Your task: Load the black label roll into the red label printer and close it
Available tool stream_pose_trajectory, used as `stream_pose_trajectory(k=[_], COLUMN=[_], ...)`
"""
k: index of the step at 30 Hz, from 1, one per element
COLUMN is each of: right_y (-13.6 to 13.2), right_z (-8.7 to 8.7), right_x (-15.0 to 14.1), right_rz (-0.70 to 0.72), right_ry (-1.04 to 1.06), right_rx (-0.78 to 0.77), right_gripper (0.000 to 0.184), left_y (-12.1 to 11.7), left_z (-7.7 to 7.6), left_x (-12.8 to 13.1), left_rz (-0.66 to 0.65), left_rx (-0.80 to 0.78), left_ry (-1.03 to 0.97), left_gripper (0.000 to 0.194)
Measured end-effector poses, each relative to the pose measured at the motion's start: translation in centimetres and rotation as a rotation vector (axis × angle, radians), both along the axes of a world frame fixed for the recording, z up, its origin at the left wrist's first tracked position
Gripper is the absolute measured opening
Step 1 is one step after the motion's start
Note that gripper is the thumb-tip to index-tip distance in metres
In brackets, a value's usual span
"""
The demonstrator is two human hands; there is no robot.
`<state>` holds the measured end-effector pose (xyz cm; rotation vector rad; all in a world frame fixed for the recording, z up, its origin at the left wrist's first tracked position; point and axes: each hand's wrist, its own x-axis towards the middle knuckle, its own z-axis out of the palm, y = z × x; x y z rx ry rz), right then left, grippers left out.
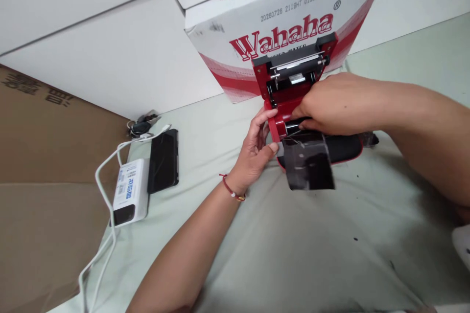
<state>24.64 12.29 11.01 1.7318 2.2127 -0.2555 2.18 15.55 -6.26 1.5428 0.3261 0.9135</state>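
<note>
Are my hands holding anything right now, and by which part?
Your left hand holds the red device by its left side. Your right hand reaches inside; whether it grips the dark roll there, I can't tell.

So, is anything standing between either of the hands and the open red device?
Nothing visible: the left hand holds the side of the red device, and the right hand reaches inside. The dark film hangs over the device's near edge, blocking neither.

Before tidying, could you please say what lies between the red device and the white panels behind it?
The Wahaha carton, seen in the head view.
</note>
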Motion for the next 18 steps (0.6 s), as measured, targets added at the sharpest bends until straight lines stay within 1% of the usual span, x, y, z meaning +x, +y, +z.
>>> stream_pose_trajectory(k=[4, 7, 9, 12, 13, 14, 16, 18], right_y=[0.5, 0.8, 0.7, 0.0, -0.5, -1.0, -1.9, -2.4], right_z=[-0.4, -0.4, -0.2, 0.7, 1.1, 1.6, 2.3, 2.7], right_x=[-0.8, -0.6, 0.1, 1.2, 1.5, 1.8, 2.0, 2.1], right_rz=[-0.012, -0.011, -0.002, 0.039, 0.047, 0.050, -0.006, -0.080], right_ry=[-0.092, -0.094, -0.012, 0.278, 0.376, 0.457, 0.541, 0.543], right_rx=[-0.026, -0.031, -0.020, 0.003, 0.054, 0.145, 0.426, 0.685], right_gripper=[0.040, 0.037, 0.032, 0.034, 0.036, 0.036, 0.037, 0.044], left_y=[0.0, -0.1, -0.2, -0.2, -0.2, -0.2, -0.1, 0.0], left_z=[0.1, 0.3, 0.4, 0.3, 0.3, 0.3, 0.2, 0.1], left_x=[-0.1, -0.1, 0.0, 0.0, 0.0, 0.0, 0.1, 0.1], left_rz=[0.009, 0.017, 0.010, -0.007, -0.009, -0.009, -0.009, -0.011], left_rx=[-0.033, -0.050, -0.050, -0.053, -0.053, -0.054, -0.053, -0.042], left_ry=[-0.002, -0.001, -0.011, -0.032, -0.033, -0.032, -0.028, -0.022], left_gripper=[0.075, 0.076, 0.075, 0.073, 0.073, 0.074, 0.077, 0.076])
